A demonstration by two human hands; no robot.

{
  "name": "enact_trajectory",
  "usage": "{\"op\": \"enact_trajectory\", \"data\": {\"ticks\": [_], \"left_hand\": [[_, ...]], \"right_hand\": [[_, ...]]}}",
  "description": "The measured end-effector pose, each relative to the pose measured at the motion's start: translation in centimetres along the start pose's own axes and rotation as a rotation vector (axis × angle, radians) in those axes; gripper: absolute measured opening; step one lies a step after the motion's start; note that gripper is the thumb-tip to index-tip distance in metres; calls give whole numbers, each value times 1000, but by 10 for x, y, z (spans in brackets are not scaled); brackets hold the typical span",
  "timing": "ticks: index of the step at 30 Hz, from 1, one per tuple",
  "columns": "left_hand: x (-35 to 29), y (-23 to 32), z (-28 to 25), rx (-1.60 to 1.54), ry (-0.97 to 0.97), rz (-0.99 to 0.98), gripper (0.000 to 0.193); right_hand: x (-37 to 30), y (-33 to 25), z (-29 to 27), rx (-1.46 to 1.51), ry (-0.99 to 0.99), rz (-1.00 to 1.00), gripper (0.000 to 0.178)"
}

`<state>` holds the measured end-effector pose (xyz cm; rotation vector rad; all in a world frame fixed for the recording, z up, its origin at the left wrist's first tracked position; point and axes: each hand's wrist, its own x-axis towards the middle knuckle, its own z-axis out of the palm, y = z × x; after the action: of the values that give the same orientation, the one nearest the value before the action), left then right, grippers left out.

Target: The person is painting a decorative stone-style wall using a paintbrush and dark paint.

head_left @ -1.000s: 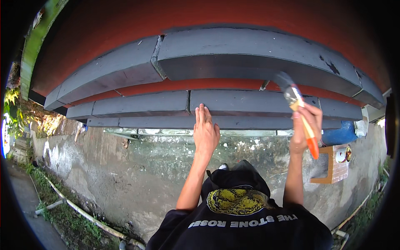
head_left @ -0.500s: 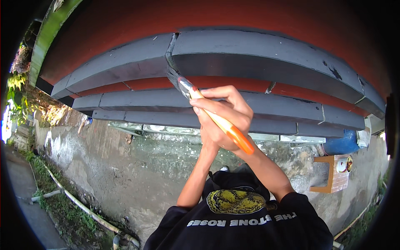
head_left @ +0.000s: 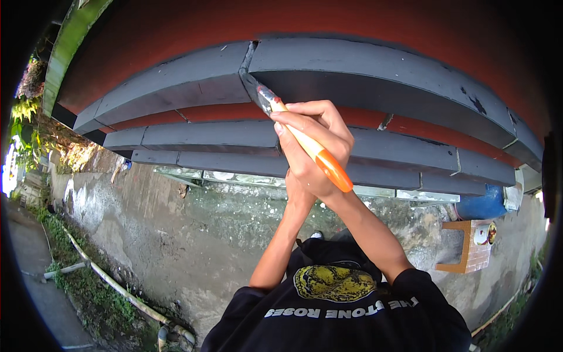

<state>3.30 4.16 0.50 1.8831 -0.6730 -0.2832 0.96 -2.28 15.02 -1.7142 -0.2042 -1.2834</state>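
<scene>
My right hand (head_left: 324, 144) is closed around the pale wooden handle of a paintbrush (head_left: 306, 142) with an orange end. The brush slants up to the left, and its dark, wet bristles press into the joint (head_left: 245, 71) between two grey ledge sections. Dark grey paint shows along that joint. Below and partly behind the right hand is my left hand (head_left: 298, 189), its wrist close to the right wrist. Its fingers are hidden, so whether it grips anything does not show.
Grey stepped ledges (head_left: 375, 61) run across a red wall (head_left: 352, 20). At the right stand a blue container (head_left: 481, 202) and a small wooden stool (head_left: 463, 246) bearing a round dish. Below lies stained concrete ground (head_left: 158, 234); a pale pipe (head_left: 117, 287) edges the greenery at left.
The brush has moved up and slightly right along the joint, its bristles now deeper in the gap. Both hands have shifted slightly upward with it.
</scene>
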Motion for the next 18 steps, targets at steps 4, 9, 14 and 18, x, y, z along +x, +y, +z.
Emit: {"op": "enact_trajectory", "data": {"ticks": [4,9,14,18], "left_hand": [[0,-6,9,755,139,79,71],[-1,-20,17,720,190,133,73],[0,-14,13,577,212,225,72],[-1,-12,11,742,131,136,71]], "right_hand": [[-11,9,-53,-248,184,-107,21],[-22,-18,-101,-334,220,-64,15],[-7,-10,-77,-141,3,26,21],[-3,10,-140,-221,259,76,15]]}}
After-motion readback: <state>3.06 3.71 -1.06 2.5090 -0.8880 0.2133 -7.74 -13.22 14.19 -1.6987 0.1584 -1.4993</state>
